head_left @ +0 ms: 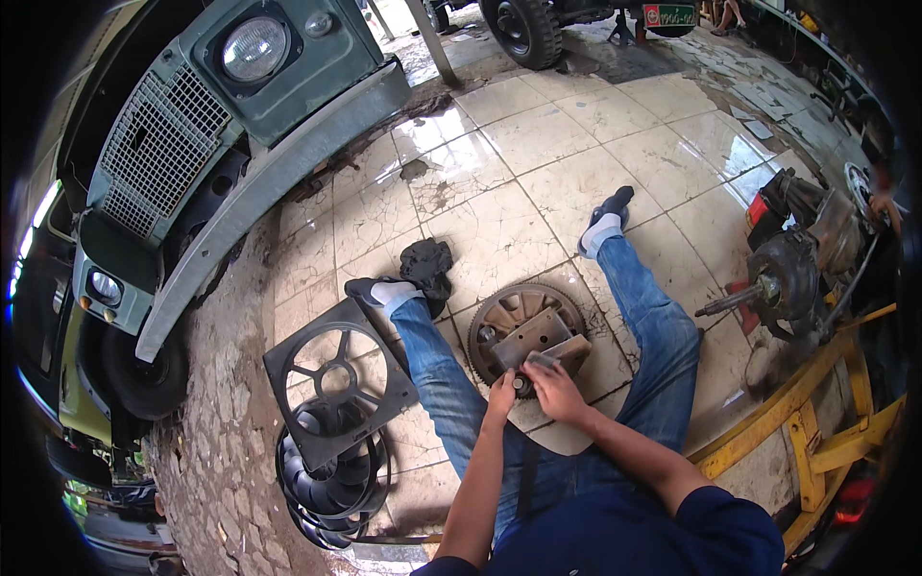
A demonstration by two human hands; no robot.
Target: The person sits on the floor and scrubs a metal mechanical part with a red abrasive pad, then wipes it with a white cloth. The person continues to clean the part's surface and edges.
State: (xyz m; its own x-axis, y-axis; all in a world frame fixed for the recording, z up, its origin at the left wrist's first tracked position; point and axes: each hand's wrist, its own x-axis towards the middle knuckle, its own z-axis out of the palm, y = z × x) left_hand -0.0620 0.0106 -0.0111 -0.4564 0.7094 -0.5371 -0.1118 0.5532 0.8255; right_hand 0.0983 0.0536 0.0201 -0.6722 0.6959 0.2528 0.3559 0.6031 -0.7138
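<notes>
Between my outstretched legs a rusty toothed flywheel (477, 348) lies flat on the tiles. A brown metal channel piece (530, 335) rests across it, with a thick block-like part (572, 353) at its right end. My left hand (501, 394) is closed with its fingertips at a small round metal part (520, 383) at the flywheel's near edge. My right hand (557, 394) is closed around a small flat grey piece (545, 361), just right of that round part. The fingers partly hide both small parts.
A black fan shroud (396, 392) and dark fan blades (331, 494) lie left of my leg. A black cloth (425, 269) sits by my left foot. On the right stand a greasy gearbox-like assembly (783, 278) and a yellow metal frame (768, 413). A green vehicle's bumper (279, 192) is at upper left.
</notes>
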